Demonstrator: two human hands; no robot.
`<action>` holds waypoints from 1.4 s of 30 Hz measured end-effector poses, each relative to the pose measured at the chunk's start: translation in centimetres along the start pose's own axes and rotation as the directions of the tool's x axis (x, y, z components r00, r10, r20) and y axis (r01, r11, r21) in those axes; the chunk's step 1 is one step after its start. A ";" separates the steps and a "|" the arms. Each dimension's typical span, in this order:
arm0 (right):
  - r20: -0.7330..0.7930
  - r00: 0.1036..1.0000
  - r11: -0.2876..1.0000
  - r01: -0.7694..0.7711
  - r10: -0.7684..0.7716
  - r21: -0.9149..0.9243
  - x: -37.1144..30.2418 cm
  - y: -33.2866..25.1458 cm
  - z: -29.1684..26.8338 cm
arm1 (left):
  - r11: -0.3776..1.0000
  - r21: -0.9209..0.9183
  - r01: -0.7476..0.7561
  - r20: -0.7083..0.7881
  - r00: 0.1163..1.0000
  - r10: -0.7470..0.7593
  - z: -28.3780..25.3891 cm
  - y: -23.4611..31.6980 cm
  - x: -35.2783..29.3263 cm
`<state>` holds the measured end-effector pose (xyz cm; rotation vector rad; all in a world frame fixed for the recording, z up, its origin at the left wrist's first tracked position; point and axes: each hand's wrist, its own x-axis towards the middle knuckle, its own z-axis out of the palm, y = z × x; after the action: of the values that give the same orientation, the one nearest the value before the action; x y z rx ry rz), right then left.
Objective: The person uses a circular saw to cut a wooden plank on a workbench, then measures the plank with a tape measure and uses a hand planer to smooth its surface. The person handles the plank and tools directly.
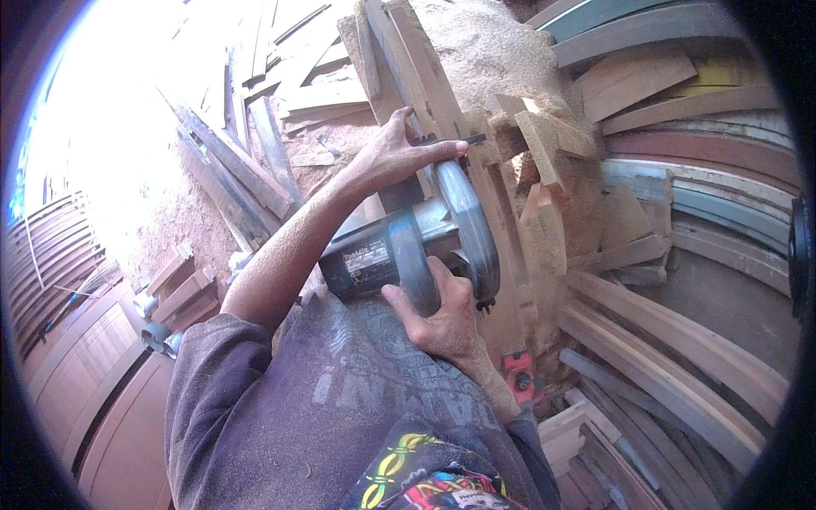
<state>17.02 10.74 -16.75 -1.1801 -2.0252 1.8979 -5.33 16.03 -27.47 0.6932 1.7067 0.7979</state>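
A circular saw (pixel 365 259) with a dark motor housing and a rounded metal blade guard (pixel 466 217) rests on a long wooden board (pixel 501 293). My right hand (pixel 446 319) is closed around its rear handle, thumb on the near side. At the far end of the saw, my left hand (pixel 395 157) grips the front of the base. Its thumb lies along a black bar (pixel 478 138), while the other fingers bend over the left side and are partly hidden. The blade is out of sight under the guard. Sawdust coats my left forearm.
Wood offcuts (pixel 544 153) and sawdust lie right of the board. Long planks (pixel 671 357) are stacked farther right. Loose strips (pixel 234 174) lie on the left, with panelled wooden doors (pixel 85 357) at the lower left. A red tool (pixel 520 376) sits near my right wrist.
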 end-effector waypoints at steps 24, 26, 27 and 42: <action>-0.009 0.997 0.997 0.074 -0.074 -0.005 3.4 -0.3 0.3 | 0.989 0.138 -0.056 0.113 0.993 0.041 -5.7 -0.6 1.7; -0.017 0.996 0.997 0.083 -0.083 -0.009 3.7 -0.3 0.4 | 0.964 0.232 -0.131 0.090 0.990 0.113 -5.5 -1.2 2.2; -0.021 0.996 0.996 0.088 -0.088 -0.010 3.8 -0.3 0.4 | 0.959 0.250 -0.136 0.085 0.989 0.118 -5.4 -1.4 2.5; -0.062 0.991 0.993 0.117 -0.118 -0.018 6.2 -1.6 0.9 | 0.936 0.321 -0.148 -0.045 0.984 0.171 -5.9 -0.1 3.5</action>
<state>11.52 13.94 -18.04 -1.0834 -2.0313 1.7728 -11.93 17.69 -28.38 1.0448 1.8833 0.6710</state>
